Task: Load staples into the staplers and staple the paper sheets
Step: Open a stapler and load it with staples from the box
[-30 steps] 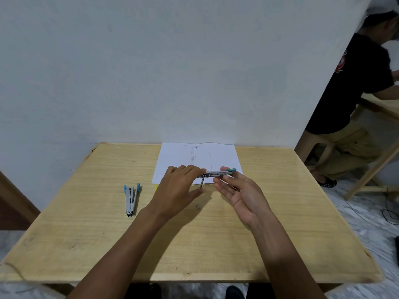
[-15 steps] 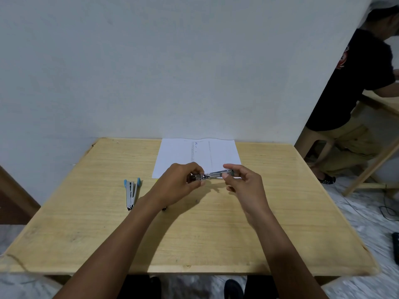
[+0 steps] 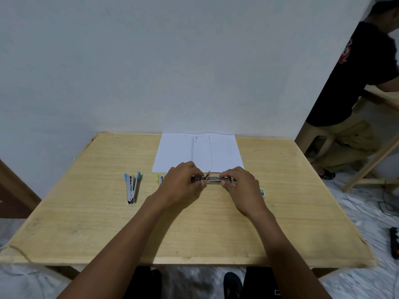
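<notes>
A metal stapler (image 3: 212, 179) lies lengthwise between my hands, just above the wooden table (image 3: 108, 223). My left hand (image 3: 182, 182) grips its left end and my right hand (image 3: 241, 184) pinches its right end. A thin metal part sticks up from its middle. White paper sheets (image 3: 198, 152) lie behind it at the table's far edge. A second stapler (image 3: 131, 187) with blue tips lies opened on the left. A yellow stapler (image 3: 159, 179) peeks out beside my left hand, mostly hidden. A small green and white staple box (image 3: 262, 192) lies right of my right hand.
A white wall stands right behind the table. Another person in a black shirt sits at a wooden table at the far right. Cables and a power strip (image 3: 395, 244) lie on the floor at right.
Both hands have come lower toward the table with the stapler. My right hand turned from palm-up to fingers curled over the stapler's right end. The staple box now shows.
</notes>
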